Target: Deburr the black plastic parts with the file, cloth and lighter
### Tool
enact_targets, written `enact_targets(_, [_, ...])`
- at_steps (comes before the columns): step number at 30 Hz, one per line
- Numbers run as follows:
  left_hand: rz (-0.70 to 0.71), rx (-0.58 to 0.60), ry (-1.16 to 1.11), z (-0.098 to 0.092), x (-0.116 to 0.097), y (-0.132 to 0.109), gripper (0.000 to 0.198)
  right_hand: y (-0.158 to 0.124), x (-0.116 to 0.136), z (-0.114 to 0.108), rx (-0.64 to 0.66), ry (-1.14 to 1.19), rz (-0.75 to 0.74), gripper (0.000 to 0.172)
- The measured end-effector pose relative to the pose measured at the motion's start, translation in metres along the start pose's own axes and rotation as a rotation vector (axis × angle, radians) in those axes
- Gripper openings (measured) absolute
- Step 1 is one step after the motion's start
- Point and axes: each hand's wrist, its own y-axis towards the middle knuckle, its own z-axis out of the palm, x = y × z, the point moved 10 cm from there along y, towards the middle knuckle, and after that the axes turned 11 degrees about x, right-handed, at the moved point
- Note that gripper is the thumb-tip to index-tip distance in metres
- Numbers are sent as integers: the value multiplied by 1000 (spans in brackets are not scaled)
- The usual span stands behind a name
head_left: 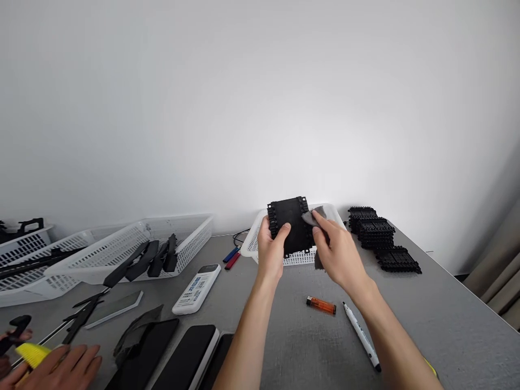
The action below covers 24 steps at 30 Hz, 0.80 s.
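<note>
My left hand (273, 246) grips a flat black plastic panel (289, 216) by its left side, thumb across its face. Rows of small clips run along the panel's two side edges. In my right hand (335, 246) is a grey cloth (314, 215), pinched under the fingers and touching the panel's right edge; part of it hangs below the hand. Behind the panel stands a white plastic basket (254, 238), partly hidden by my hands. Stacks of similar black panels (376, 233) lie to the right.
An orange lighter (322, 305) and a white marker (361, 336) lie in front. Leftward are a white labelled device (197, 290), phones (187, 357), a dark cloth (136, 330) and white baskets (195, 225) with black parts. Another person's hand (69, 368) holds something yellow at lower left.
</note>
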Motion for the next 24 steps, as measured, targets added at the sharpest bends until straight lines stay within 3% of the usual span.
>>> enact_targets(7, [-332, 100, -265, 12, 30, -5, 61, 6, -5, 13, 90, -87, -3, 48])
enact_targets(11, [-375, 223, -301, 24, 30, -6, 73, 4, -7, 8, 123, -39, -32, 48])
enact_targets(14, [-404, 250, -309, 26, 34, -6, 75, 3, -5, 9, 139, -48, -43, 49])
enact_targets(16, [-418, 222, -321, 22, 38, -6, 75, 2, -8, 4, 82, -83, -3, 49])
enact_targets(20, [-477, 160, -353, 12, 49, -8, 75, -7, -15, -26, -215, -39, 71, 48])
enact_targets(22, [-517, 201, -360, 15, 55, -12, 74, -9, -7, -28, -238, 42, -9, 47])
enact_targets(24, [-538, 250, -363, 20, 60, -16, 71, -9, 5, -20, -171, 32, -86, 46])
